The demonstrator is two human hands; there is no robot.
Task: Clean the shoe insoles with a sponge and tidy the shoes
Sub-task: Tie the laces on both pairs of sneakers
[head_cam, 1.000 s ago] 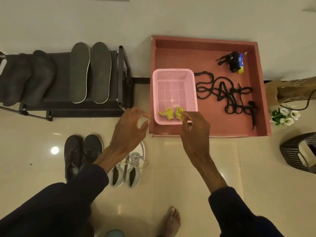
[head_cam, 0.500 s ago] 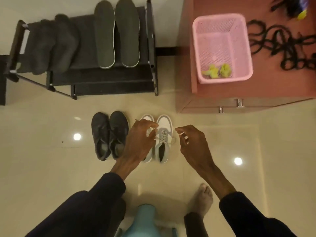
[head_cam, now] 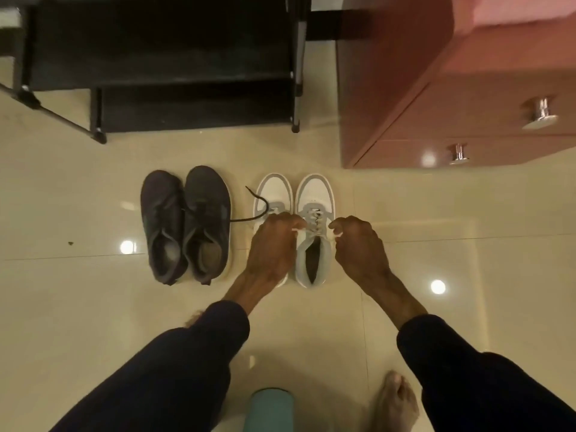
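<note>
Two pairs of shoes stand side by side on the tiled floor. The dark pair [head_cam: 187, 222] is on the left, with a black lace trailing to the right. The white pair is on the right: my left hand [head_cam: 274, 244] covers the back of the left white shoe [head_cam: 272, 190] and pinches a white lace end. My right hand [head_cam: 358, 241] pinches the other lace end beside the right white shoe [head_cam: 314, 194]. Both laces belong to the right white shoe, whose opening shows dark inside. No sponge or insoles are in view.
A black shoe rack [head_cam: 162, 73] stands at the top left. A reddish-brown cabinet [head_cam: 452, 120] with metal knobs fills the top right. A teal object [head_cam: 271, 410] and a bare foot [head_cam: 394, 400] are at the bottom edge.
The view dropped from the cabinet top and pink basket to the floor. Both hands came down to the white shoes and took hold of the lace ends.
</note>
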